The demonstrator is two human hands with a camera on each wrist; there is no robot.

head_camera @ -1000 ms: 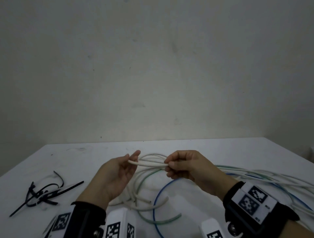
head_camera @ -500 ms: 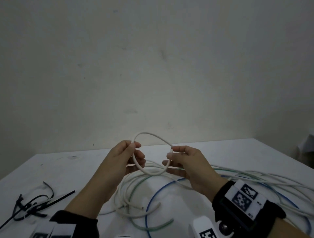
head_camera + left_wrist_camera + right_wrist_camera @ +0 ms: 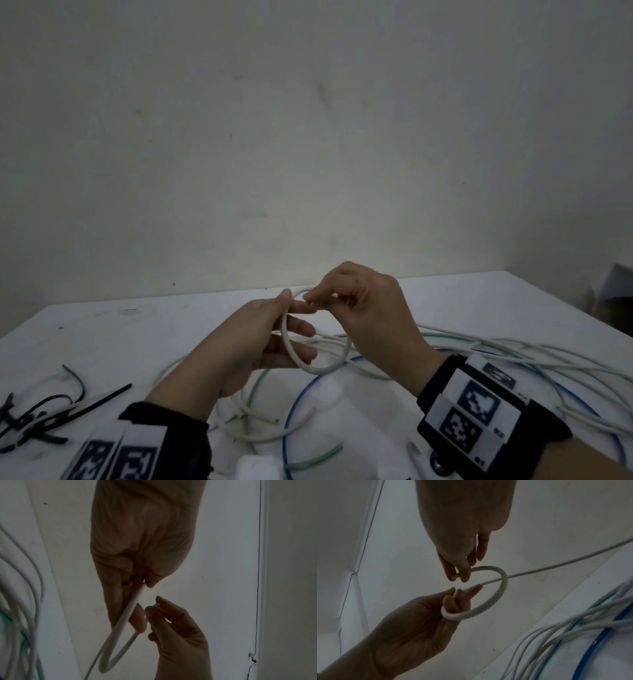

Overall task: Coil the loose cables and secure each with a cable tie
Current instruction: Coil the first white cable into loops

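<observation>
Left of the white cable (image 3: 291,346) loop lie black cable ties (image 3: 44,416) on the table (image 3: 137,329); my left hand (image 3: 253,342) pinches the loop above the table, thumb against fingers. My right hand (image 3: 370,315) pinches the cable's cut end; blue (image 3: 294,404) and green (image 3: 257,380) cables sprawl beneath it.

The right hand (image 3: 370,318) hid the top of the white cable loop (image 3: 322,368) beyond its pinch. The cable ties (image 3: 41,416), well left of both grips, ran off the frame's edge. Both wrist views were dim.
</observation>
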